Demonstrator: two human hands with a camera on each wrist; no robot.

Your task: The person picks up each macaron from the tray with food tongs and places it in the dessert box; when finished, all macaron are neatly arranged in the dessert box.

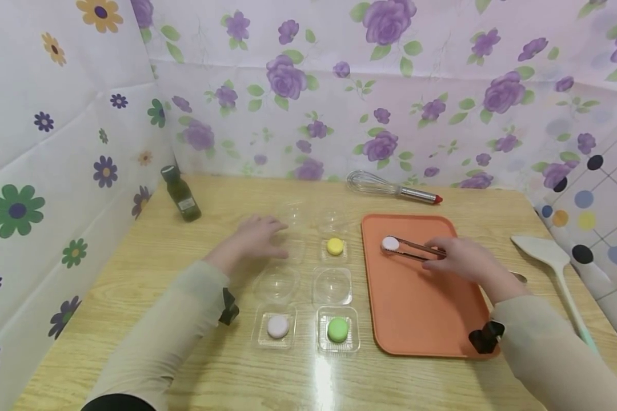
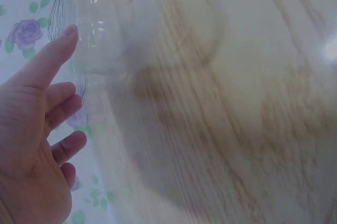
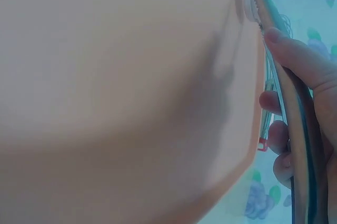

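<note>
My right hand (image 1: 460, 260) grips a pair of metal tongs (image 1: 419, 249) over the orange tray (image 1: 416, 308). Between the tong tips sits a pale pink macaron (image 1: 390, 244). In the right wrist view, thumb and fingers wrap the tongs (image 3: 295, 108), and the macaron (image 3: 249, 6) shows at their far end. My left hand (image 1: 252, 238) is empty, its fingers loosely bent, beside a clear plastic box (image 1: 294, 250) with a raised lid. In the left wrist view, the thumb of the left hand (image 2: 37, 124) lies right at the clear plastic wall (image 2: 95, 39).
Other clear boxes hold a yellow macaron (image 1: 335, 246), a pale pink macaron (image 1: 278, 326) and a green macaron (image 1: 337, 329). A whisk (image 1: 391, 188) lies behind the tray. A dark green bottle (image 1: 181, 194) is at the back left, a white spatula (image 1: 550, 257) at the right.
</note>
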